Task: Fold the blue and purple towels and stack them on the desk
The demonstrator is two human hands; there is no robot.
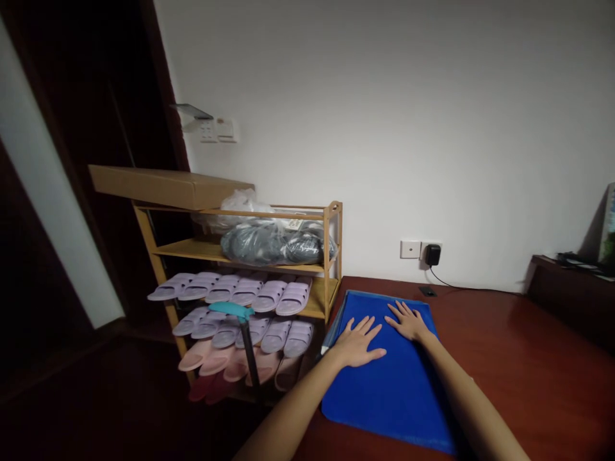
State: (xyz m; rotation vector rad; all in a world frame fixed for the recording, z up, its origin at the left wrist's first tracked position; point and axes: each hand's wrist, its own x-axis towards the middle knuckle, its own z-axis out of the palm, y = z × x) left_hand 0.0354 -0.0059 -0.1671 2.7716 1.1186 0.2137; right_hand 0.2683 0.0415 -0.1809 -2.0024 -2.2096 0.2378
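A flat, bright blue piece of what looks like folded cloth (379, 397) lies lengthwise on the reddish-brown wooden table (519, 358). Flat on its left half rests my left hand (358, 342), fingers spread and thumb pointing right. My right hand (407, 322) lies on the upper right part of the blue piece, its fingers also apart. Neither hand grips anything. Along the blue piece's left edge, greyish layers show from underneath; what they are I cannot make out.
Left of the table stands a wooden shoe rack (327, 256) with several lilac slippers (269, 294), pink slippers (216, 358) and plastic-wrapped grey bundles (273, 242). A cardboard box (168, 186) lies on top. A black plug (432, 255) with a cable sits in the wall socket.
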